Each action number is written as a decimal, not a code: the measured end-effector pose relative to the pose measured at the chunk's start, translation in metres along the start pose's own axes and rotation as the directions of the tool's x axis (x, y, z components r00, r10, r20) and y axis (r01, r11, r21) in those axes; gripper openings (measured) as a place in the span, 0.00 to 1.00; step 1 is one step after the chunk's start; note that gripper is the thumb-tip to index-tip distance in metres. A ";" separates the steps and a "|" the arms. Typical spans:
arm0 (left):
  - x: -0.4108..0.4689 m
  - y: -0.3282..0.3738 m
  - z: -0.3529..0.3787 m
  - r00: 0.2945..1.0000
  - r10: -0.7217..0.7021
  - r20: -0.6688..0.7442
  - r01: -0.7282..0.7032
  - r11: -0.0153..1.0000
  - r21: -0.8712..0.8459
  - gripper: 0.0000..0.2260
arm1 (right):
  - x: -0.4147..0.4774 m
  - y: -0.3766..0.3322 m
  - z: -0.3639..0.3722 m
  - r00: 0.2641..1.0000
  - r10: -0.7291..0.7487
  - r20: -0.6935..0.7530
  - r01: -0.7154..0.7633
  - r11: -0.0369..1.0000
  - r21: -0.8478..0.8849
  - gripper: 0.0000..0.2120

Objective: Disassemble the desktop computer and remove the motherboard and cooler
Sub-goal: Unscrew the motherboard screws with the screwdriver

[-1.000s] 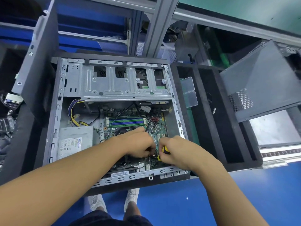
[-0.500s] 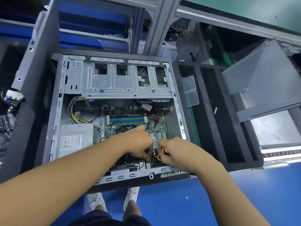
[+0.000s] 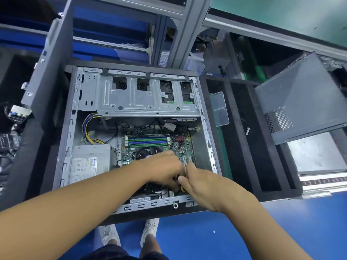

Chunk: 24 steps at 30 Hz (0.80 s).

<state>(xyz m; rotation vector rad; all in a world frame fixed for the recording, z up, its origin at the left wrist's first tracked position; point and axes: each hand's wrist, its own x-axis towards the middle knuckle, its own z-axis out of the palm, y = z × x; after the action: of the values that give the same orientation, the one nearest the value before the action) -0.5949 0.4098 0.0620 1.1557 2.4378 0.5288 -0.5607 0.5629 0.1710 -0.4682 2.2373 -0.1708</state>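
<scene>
At frame centre, the motherboard point(image 3: 185, 148) is seen inside the open computer case point(image 3: 69, 139). A yellow-handled tool point(image 3: 182, 188) is gripped by the right hand point(image 3: 204, 186); whether anything is pinched by the curled left hand point(image 3: 163, 168) cannot be told

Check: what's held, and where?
Right hand grips a yellow-and-black tool by its handle. Left hand curls beside it; contents cannot be told.

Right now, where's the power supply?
Head view: the power supply sits in the near-left corner of the case, directly left of the motherboard, with the yellow cables looping just beyond it.
</scene>
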 end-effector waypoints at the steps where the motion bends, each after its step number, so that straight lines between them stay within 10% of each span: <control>1: 0.001 0.003 0.000 1.000 -0.010 -0.006 0.009 0.998 -0.059 0.09 | -0.001 -0.001 0.000 1.000 -0.005 -0.007 0.005 1.000 -0.020 0.12; 11: -0.001 0.007 -0.012 0.999 0.003 0.036 0.018 0.817 -0.576 0.08 | -0.006 0.001 -0.008 0.994 -0.008 0.109 0.010 1.000 -0.022 0.09; 15: 0.002 0.007 -0.006 0.997 0.028 0.069 0.015 0.833 -0.552 0.05 | -0.002 -0.003 -0.012 0.990 0.040 0.134 -0.036 0.999 -0.029 0.10; 20: 0.005 0.008 -0.004 0.999 -0.012 0.040 0.032 0.855 -0.518 0.10 | -0.016 -0.004 -0.019 0.975 0.127 -0.184 -0.152 0.980 -0.129 0.20; 24: 0.007 0.007 -0.005 0.999 -0.017 0.038 0.033 0.877 -0.480 0.13 | -0.012 -0.009 -0.024 0.960 0.265 -0.087 -0.279 0.914 -0.294 0.25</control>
<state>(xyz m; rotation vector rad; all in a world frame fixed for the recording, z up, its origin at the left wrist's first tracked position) -0.5968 0.4189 0.0681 0.9060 2.1099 1.0296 -0.5693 0.5589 0.1972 -0.3093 2.3563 0.3170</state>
